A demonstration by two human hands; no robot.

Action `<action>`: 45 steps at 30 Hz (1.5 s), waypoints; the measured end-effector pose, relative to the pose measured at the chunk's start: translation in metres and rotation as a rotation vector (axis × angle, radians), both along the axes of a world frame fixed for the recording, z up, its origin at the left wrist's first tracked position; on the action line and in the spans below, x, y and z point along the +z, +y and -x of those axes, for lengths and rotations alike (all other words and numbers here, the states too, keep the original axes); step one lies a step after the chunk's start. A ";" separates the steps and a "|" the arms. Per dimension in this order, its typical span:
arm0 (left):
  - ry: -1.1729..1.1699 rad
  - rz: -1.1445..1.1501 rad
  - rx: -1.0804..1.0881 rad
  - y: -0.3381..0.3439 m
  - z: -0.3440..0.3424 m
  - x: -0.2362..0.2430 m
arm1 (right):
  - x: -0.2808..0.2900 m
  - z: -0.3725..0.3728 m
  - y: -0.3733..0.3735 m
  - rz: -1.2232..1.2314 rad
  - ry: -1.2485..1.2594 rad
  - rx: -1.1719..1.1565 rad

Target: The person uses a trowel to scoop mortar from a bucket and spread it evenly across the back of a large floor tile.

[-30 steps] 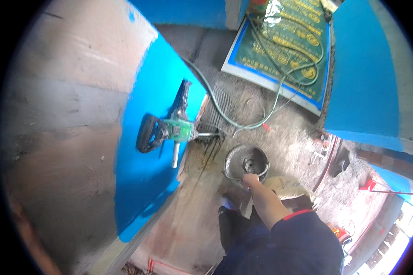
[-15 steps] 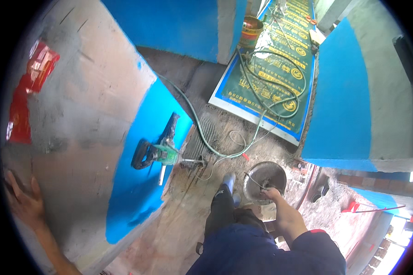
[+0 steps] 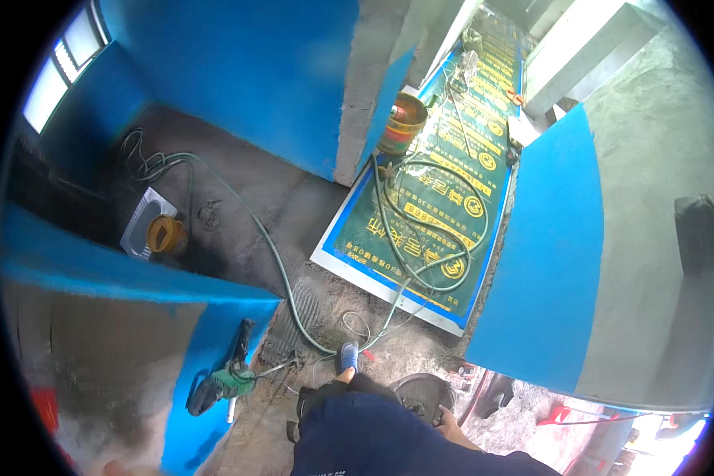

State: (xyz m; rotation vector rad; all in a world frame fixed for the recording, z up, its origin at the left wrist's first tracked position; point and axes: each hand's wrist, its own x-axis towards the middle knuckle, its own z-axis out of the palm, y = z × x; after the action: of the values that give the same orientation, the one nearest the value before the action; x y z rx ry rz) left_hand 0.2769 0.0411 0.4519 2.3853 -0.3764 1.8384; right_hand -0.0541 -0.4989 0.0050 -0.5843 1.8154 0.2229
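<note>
At the lower middle, my right hand point(image 3: 450, 427) closes on the near right edge of a round black bucket point(image 3: 420, 389) on the floor, beside my leg. Whether it grips the rim or the handle is too small to tell. Of my left hand point(image 3: 115, 468), only a blurred bit of skin shows at the bottom left edge, by the grey and blue wall; its fingers are hidden. A green power mixer point(image 3: 234, 382) with black handles rests against the blue part of that wall, its shaft pointing toward the floor.
A hose point(image 3: 274, 246) winds over the floor ahead of my foot and loops on the green printed floor covering point(image 3: 357, 254). A paint bucket point(image 3: 404, 123) stands at the covering's left edge. A yellow bucket point(image 3: 165, 234) sits by a squat toilet point(image 3: 139, 222). Blue-painted walls point(image 3: 543, 254) flank the passage.
My view has swung left and forward, showing the toilet room. My right hand has gone from the bucket's wire handle to its edge. My left hand has mostly left the picture.
</note>
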 end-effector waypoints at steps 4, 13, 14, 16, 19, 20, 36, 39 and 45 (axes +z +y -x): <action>0.434 0.169 -0.734 -0.167 -0.187 -0.053 | 0.003 -0.050 -0.002 -0.043 -0.100 -0.311; 1.301 -0.109 -0.769 -0.408 -0.538 -0.187 | -0.037 -0.153 -0.096 0.062 -0.210 -0.595; 1.306 -0.125 -0.773 -0.418 -0.558 -0.209 | -0.042 -0.180 -0.114 0.066 -0.224 -0.635; 1.520 -0.092 -0.601 -0.441 -0.582 -0.257 | -0.039 -0.224 -0.148 0.077 -0.229 -0.690; 1.899 -0.297 -0.449 -0.482 -0.617 -0.301 | -0.025 -0.291 -0.195 0.071 -0.223 -0.734; 2.032 -0.343 -0.411 -0.507 -0.629 -0.308 | -0.018 -0.308 -0.211 0.071 -0.222 -0.737; 1.721 -0.476 -0.764 -0.947 -1.089 -0.320 | 0.011 -0.677 -0.506 0.162 -0.325 -0.765; 1.588 -0.253 -0.743 -1.030 -1.209 -0.271 | 0.024 -0.729 -0.554 0.174 -0.316 -0.791; 1.622 -0.088 -0.760 -1.174 -1.392 -0.191 | 0.017 -0.847 -0.649 0.182 -0.317 -0.868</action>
State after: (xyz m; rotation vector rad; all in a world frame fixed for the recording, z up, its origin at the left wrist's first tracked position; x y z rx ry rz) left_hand 1.6691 -1.1331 0.2611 2.3416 -0.8607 -0.5322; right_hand 0.7927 -1.1483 0.0221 0.0845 1.6268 -0.5934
